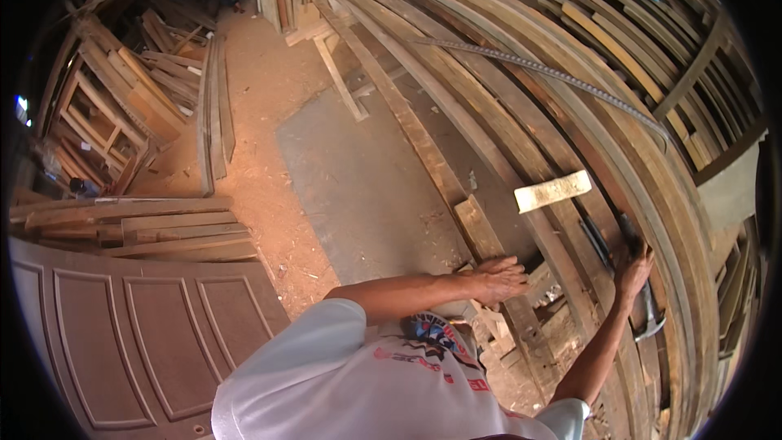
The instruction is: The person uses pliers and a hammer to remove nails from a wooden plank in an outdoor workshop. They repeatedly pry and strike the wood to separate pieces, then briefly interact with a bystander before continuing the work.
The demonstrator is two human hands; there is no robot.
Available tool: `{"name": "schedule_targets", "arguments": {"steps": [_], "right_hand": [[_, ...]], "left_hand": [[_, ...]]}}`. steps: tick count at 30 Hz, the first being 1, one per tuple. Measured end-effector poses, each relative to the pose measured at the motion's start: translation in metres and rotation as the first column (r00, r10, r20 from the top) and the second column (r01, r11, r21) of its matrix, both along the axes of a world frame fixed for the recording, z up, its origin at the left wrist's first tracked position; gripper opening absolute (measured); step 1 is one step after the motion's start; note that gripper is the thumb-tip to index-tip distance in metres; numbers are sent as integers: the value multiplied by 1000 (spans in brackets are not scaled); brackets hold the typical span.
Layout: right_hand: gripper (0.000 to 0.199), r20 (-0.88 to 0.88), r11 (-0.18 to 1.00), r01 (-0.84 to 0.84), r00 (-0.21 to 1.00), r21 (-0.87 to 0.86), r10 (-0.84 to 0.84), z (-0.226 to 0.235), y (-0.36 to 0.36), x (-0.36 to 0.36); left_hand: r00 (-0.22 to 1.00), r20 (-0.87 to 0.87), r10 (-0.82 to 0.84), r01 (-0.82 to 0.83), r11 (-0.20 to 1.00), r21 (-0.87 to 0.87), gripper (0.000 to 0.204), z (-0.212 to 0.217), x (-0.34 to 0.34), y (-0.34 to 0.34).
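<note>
My left hand (494,279) lies across a narrow plank (481,232), fingers stretched out and palm down. Off to the right, my right hand (633,269) is closed around what appears to be the dark handle of a hammer, whose metal head (650,326) points toward me. The hammer rests along the long boards. Just left of that hand lies a slim black bar (596,241); its kind is unclear. A short pale wood block (553,191) sits across the boards, beyond both hands.
Long boards (521,138) run from near to far on the right, with a long toothed metal strip (554,73) across them. Brown panelled doors (138,334) lie at the near left, beside stacked planks (179,228). More timber leans on both sides; sawdust covers the floor (257,98).
</note>
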State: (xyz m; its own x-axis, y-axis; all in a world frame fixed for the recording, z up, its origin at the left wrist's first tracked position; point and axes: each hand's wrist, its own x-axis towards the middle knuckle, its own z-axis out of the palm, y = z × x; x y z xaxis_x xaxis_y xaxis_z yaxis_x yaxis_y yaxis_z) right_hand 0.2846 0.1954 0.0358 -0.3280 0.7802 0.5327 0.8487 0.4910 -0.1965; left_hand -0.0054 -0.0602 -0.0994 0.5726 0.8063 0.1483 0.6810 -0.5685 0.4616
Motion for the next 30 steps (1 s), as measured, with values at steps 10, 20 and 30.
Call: {"name": "schedule_targets", "arguments": {"steps": [10, 20, 30], "right_hand": [[47, 235, 987, 28, 972, -159, 10, 10, 29, 20], [45, -65, 999, 32, 997, -36, -34, 93, 12, 74], [51, -527, 856, 214, 711, -470, -466, 174, -161, 143]], "left_hand": [[1000, 8, -3, 1, 972, 236, 61, 37, -11, 16], [991, -110, 78, -57, 982, 182, 79, 49, -8, 5], [985, -170, 15, -32, 995, -99, 71, 126, -2, 8]]}}
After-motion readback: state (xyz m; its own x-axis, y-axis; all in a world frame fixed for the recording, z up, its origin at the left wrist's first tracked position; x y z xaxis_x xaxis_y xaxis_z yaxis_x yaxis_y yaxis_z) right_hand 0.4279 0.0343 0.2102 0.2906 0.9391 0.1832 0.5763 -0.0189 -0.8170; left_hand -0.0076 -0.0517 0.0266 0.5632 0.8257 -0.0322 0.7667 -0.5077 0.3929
